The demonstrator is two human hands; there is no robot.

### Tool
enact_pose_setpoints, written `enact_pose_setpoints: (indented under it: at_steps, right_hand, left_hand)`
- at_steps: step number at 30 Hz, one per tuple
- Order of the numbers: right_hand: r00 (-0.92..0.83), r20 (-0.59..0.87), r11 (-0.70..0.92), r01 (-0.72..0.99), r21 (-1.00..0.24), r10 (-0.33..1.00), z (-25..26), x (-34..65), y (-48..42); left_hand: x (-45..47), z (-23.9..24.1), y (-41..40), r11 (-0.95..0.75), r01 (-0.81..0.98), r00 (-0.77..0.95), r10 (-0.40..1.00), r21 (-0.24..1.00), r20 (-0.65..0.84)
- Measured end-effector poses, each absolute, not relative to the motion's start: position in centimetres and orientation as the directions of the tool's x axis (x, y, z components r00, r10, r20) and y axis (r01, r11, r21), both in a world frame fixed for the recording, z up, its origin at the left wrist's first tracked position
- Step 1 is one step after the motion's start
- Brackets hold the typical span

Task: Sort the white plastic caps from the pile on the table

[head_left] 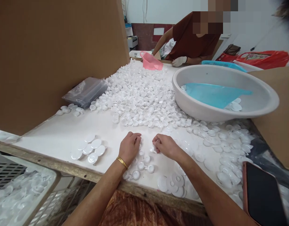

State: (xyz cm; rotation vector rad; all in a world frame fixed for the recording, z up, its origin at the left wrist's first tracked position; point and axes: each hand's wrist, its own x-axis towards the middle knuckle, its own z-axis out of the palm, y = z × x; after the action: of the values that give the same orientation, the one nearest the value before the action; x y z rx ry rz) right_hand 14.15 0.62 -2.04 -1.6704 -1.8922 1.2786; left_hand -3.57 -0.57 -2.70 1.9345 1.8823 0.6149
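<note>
Hands as clock ctr: R hand (165, 146) has thumb & fingers pinched tog., apparently on a small white pc (153, 149); L hand (130, 145), opposite at 9, has fingertips drawn in close, can't tell if anything's gripped. The two are apart, w/ bare table (52, 133) between. Several loose round caps (136, 174) lie at 6–7, beside the L wrist. Small grp of white discs (96, 143) at 9 & overlapping flat discs (162, 183) at 5 look set aside, so prob. the done bit, tho can't confirm. Lots left, I'd judge: big heap of white pcs (139, 94) spreads 11 to 1, w/ more trailing round to 3. Grey basin (201, 108) at 2 holds a blue scoop (210, 94) & some white pcs; white crate (55, 176) at 8 has plenty of similar pcs, unclear if done or waiting. Pink scoop (151, 61) at 12, far edge, near co-worker's gloved hand (179, 61) at 1. Phone (263, 194) at 4. Overall est.: early on.
</note>
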Motion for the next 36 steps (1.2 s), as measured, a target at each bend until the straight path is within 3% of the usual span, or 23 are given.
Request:
enact_pose_setpoints:
  at_steps: [4,8,14,18,21,24,26,28,31,36]
  right_hand:
    - [-0.188,-0.294,-0.094,0.674,-0.732,0.937,-1.2,15.3,1.3]
    - [0.027,-0.073,-0.059,0.869,-0.492,0.997,0.0,17.8,2.3]
    - [-0.111,0.022,0.113,0.971,-0.211,0.994,-1.3,17.6,2.4]
    - [-0.162,0.085,0.172,0.976,-0.132,0.983,-1.9,17.4,2.4]
    - [-0.146,0.187,0.182,0.963,-0.198,0.971,-1.2,18.1,2.4]
    - [-0.013,0.294,0.155,0.871,-0.466,0.956,-0.1,17.7,2.2]
    - [0.002,0.157,0.110,0.706,-0.699,0.988,0.4,16.3,2.0]
    - [-0.100,-0.065,-0.002,0.527,-0.850,0.993,0.4,14.4,1.8]
    - [-0.196,-0.251,-0.165,0.374,-0.913,0.948,-0.3,11.8,1.9]
    - [-0.161,-0.398,-0.349,0.266,-0.899,0.903,-1.7,10.3,2.6]
  left_hand:
    - [-3.5,-2.7,-0.6,-0.054,0.822,0.017,0.997,0.567,0.071]
    - [-3.7,-2.8,-0.5,-0.046,0.777,-0.009,0.996,0.628,0.084]
    - [-3.7,-2.9,-0.5,-0.045,0.755,0.000,0.998,0.654,0.068]
    - [-3.6,-2.8,-0.6,-0.056,0.740,0.010,0.997,0.670,0.073]
    - [-3.6,-2.8,-0.7,-0.044,0.730,-0.008,0.997,0.682,0.072]
    - [-3.7,-2.9,-0.6,-0.021,0.710,-0.041,0.997,0.704,0.071]
    - [-3.7,-3.0,-0.6,0.003,0.699,-0.078,0.994,0.715,0.072]
    - [-3.8,-2.9,-0.6,0.013,0.695,-0.102,0.991,0.719,0.081]
    - [-3.9,-2.8,-0.5,0.000,0.700,-0.102,0.990,0.715,0.100]
    - [-4.0,-2.8,-0.4,0.017,0.669,-0.122,0.989,0.743,0.088]
